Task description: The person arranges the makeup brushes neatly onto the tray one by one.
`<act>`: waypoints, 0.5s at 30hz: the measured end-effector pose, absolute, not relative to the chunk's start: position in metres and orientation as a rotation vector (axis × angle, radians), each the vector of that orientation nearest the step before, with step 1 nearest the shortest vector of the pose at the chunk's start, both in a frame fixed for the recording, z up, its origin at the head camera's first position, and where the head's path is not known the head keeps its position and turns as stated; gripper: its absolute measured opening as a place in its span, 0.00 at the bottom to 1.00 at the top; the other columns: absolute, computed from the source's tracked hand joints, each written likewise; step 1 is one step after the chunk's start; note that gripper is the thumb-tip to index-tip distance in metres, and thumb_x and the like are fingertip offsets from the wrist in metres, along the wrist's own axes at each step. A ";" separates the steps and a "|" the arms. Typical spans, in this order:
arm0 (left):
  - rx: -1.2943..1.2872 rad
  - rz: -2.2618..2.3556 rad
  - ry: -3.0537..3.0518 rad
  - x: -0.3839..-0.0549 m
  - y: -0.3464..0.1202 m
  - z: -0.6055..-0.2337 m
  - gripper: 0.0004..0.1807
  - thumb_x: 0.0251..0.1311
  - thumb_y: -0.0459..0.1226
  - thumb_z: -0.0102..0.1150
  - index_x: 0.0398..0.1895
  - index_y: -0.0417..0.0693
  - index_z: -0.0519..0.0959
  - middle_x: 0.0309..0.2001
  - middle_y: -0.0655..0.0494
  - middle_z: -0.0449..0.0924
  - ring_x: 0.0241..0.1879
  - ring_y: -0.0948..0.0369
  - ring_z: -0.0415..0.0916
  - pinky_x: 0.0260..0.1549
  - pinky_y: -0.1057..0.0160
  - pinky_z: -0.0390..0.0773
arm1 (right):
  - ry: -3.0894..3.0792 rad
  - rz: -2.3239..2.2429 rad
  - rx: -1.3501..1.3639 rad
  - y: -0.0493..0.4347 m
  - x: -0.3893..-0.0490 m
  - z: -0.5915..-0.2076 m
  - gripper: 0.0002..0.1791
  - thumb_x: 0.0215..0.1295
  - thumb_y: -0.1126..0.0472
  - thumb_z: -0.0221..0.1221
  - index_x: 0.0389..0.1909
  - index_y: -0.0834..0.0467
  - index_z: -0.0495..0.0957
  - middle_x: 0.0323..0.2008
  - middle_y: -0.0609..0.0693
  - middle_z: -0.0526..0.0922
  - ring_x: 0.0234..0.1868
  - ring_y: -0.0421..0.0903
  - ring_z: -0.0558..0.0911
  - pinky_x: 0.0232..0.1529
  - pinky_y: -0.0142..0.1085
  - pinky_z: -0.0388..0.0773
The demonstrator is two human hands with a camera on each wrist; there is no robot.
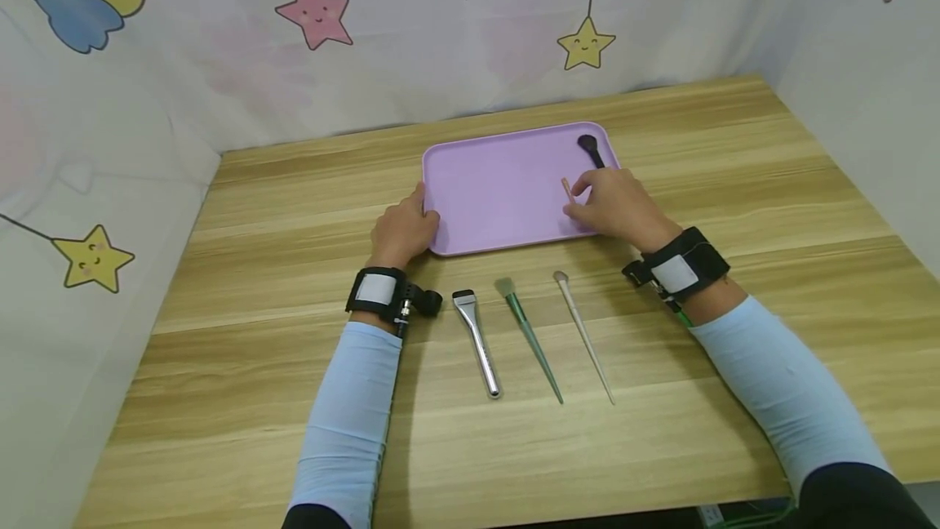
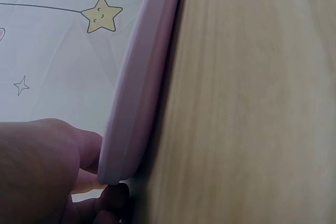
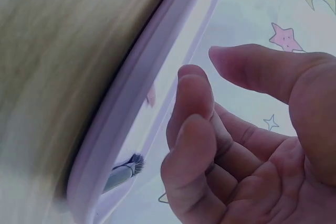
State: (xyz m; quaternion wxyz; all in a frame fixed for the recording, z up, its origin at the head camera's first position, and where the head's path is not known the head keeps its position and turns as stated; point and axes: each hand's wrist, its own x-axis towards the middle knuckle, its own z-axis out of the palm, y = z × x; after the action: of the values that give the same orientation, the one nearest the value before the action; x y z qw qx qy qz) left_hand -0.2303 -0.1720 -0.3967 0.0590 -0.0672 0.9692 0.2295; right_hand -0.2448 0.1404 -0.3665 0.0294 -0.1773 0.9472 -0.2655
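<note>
Fingers (image 3: 195, 95) apart on my right hand (image 1: 618, 206), over the tray (image 1: 499, 190), a pinkish thing (image 1: 566, 187) beside them, perhaps a brush, my left hand (image 1: 401, 228) gripping the tray's left end, black brush (image 1: 590, 147) inside, silver brush (image 1: 479, 341), green brush (image 1: 527, 333), white brush (image 1: 584, 337) on the bench (image 1: 279, 268)

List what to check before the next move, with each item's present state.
1. Tray steadied: ok; the left hand grips its left edge.
2. Black brush in the tray: ok for its head; part of the handle is hidden.
3. Right hand free: ok; its wrist view shows thumb and fingers apart, nothing between.
4. Thin pinkish item beside it identified: cannot tell.
5. Silver, green and white brushes in the tray: not ok; on the table.
</note>
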 end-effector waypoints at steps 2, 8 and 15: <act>-0.208 0.693 2.937 -0.230 -0.172 -0.397 0.36 0.69 0.46 0.43 0.81 0.51 0.54 0.73 0.44 0.64 0.48 0.44 0.72 0.44 0.47 0.73 | 2.914 -0.813 -0.558 0.139 -0.243 -0.366 0.17 0.62 0.59 0.66 0.43 0.71 0.83 0.17 0.51 0.74 0.16 0.43 0.70 0.19 0.35 0.64; -0.201 0.688 2.937 -0.229 -0.173 -0.395 0.37 0.69 0.46 0.42 0.81 0.51 0.54 0.74 0.44 0.63 0.51 0.44 0.72 0.47 0.45 0.73 | 2.879 -0.814 -0.578 0.137 -0.238 -0.364 0.17 0.63 0.59 0.67 0.43 0.71 0.83 0.14 0.48 0.67 0.15 0.42 0.66 0.19 0.35 0.61; -0.195 0.693 2.937 -0.229 -0.172 -0.395 0.37 0.69 0.46 0.42 0.81 0.50 0.54 0.74 0.44 0.63 0.52 0.43 0.73 0.49 0.43 0.73 | 2.885 -0.767 -0.630 0.135 -0.233 -0.361 0.13 0.62 0.57 0.68 0.34 0.66 0.84 0.16 0.48 0.71 0.18 0.43 0.69 0.22 0.37 0.63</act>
State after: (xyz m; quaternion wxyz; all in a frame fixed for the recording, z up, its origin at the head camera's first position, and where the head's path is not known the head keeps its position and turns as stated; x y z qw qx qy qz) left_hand -0.2286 -0.1723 -0.3953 0.0587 -0.0642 0.9696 0.2288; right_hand -0.2328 0.1352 -0.3612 0.0452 -0.2064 0.9446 -0.2510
